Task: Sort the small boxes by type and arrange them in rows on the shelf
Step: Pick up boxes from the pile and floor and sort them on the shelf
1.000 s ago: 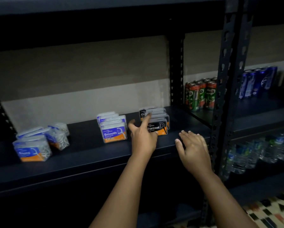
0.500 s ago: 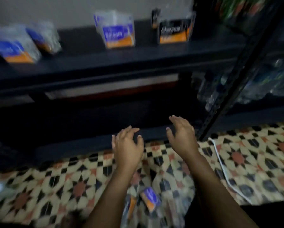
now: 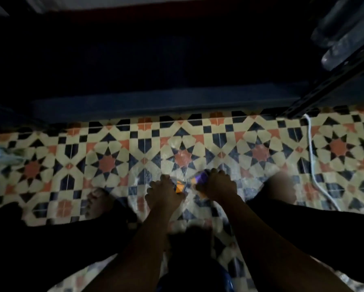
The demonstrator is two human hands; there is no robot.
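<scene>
I am looking straight down at the patterned tile floor. My left hand curls its fingers around a small box with an orange patch. Just to the right, my right hand grips a small box with a blue-purple label. Both boxes lie low near the floor on a clear plastic bag, which is blurred. My hands hide most of each box. The shelf rows of sorted boxes are out of view.
The dark bottom shelf edge runs across above the hands, with a black upright post and water bottles at the right. A white cable trails over the tiles. My bare feet flank the hands.
My view has swung down from the shelf to the floor. Both hands left the shelf, dropped to the bag on the tiles and closed on small boxes.
</scene>
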